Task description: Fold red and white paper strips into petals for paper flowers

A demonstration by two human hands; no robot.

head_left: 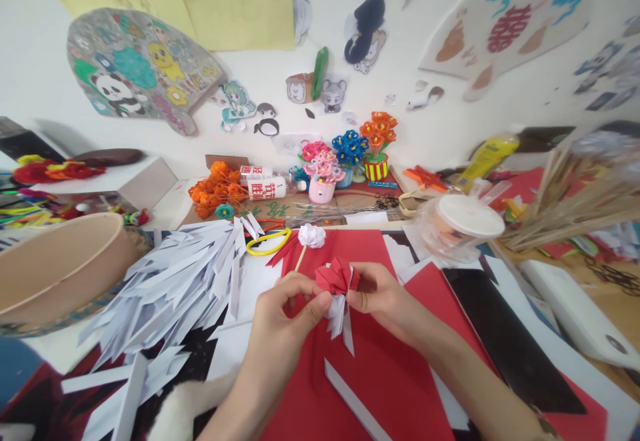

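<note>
Between my two hands is a red paper flower (336,277), its folded petals facing up and white paper tails hanging below it. My left hand (295,304) pinches its left side with thumb and finger. On the opposite side, my right hand (375,289) grips the flower's edge and the white paper under it. Just behind them a white paper flower (312,235) stands out on a thin wooden stick (301,258). Red paper sheets (380,388) lie beneath my hands, with one folded white strip (353,398) on top.
A big heap of folded white strips (175,281) spreads to the left, near a round tan bowl (65,261). Yellow-handled scissors (270,244) lie behind. On the right are a dark phone-like slab (510,341), a lidded white tub (470,218) and many wooden sticks (560,188).
</note>
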